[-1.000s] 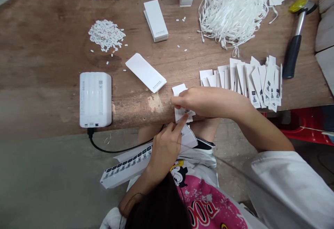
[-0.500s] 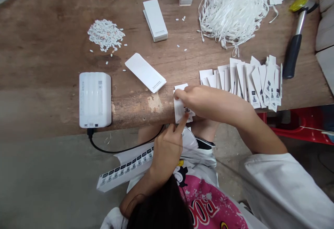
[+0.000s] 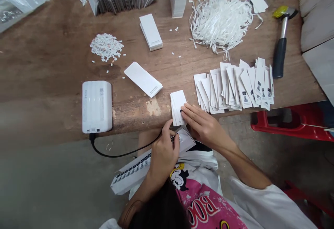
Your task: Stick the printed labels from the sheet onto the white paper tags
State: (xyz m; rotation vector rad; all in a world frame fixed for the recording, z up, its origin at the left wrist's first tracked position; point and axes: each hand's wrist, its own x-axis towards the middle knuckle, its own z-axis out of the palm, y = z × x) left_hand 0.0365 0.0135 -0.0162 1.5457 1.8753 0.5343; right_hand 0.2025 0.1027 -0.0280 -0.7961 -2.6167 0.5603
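A small fanned stack of white cards [image 3: 177, 100] lies at the table's front edge. My right hand [image 3: 206, 126] has its fingers stretched out side by side, their tips lying on the top card beside a small dark mark. Just left of and below the stack, my left hand [image 3: 164, 149] is curled round a long white strip of stickers [image 3: 133, 171], which has a row of black labels and hangs over my lap. The index fingertip of my left hand reaches the stack's lower left corner.
Many labelled cards [image 3: 227, 86] lie overlapped on the right, near a hammer [image 3: 280, 55]. Behind are white strings [image 3: 221, 20], card stacks [image 3: 151, 32] and small white pieces [image 3: 106, 46]. A white device [image 3: 97, 107] with a black cable sits left; loose cards [image 3: 143, 79] lie nearer.
My right hand has drawn back from over the stack to its right side, fingers now flat on it. My left hand's pointing finger has left the card, and the view has shifted.
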